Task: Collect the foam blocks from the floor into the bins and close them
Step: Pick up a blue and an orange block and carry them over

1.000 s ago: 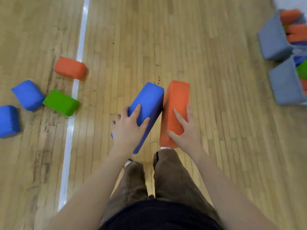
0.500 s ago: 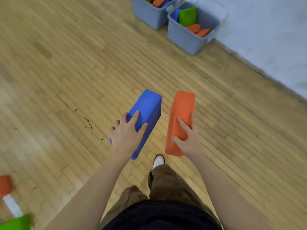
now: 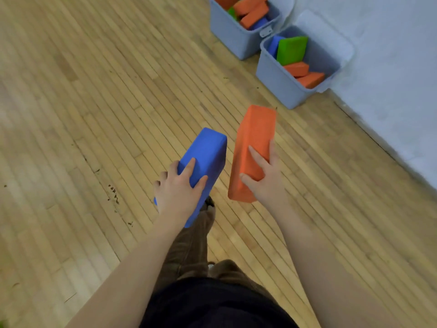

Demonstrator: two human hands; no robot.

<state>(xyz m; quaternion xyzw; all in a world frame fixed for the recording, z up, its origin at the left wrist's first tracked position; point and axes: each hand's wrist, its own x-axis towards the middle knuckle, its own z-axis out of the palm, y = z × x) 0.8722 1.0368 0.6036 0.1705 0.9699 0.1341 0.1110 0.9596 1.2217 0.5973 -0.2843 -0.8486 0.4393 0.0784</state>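
Observation:
My left hand (image 3: 179, 190) grips a blue foam block (image 3: 205, 150) at its near end, held above the wooden floor. Beside it, my right hand (image 3: 264, 178) grips an orange foam block (image 3: 255, 133), fingers curled round its side. Two grey-blue bins stand open at the upper right by the wall. The nearer bin (image 3: 279, 79) holds a green block (image 3: 292, 49), a blue one and two orange ones. The farther bin (image 3: 231, 36) is packed with orange blocks plus a bit of green and blue.
A pale wall (image 3: 390, 79) runs diagonally along the right, behind the bins. The nearer bin's lid (image 3: 324, 29) hangs open against that wall. My legs in brown trousers (image 3: 191, 247) and a shoe show below the blocks. Bare wooden floor (image 3: 94, 114) fills the left.
The view has swung from the loose blocks on the floor toward the bins, which now appear larger and nearer. Both hands keep their hold on the same blocks.

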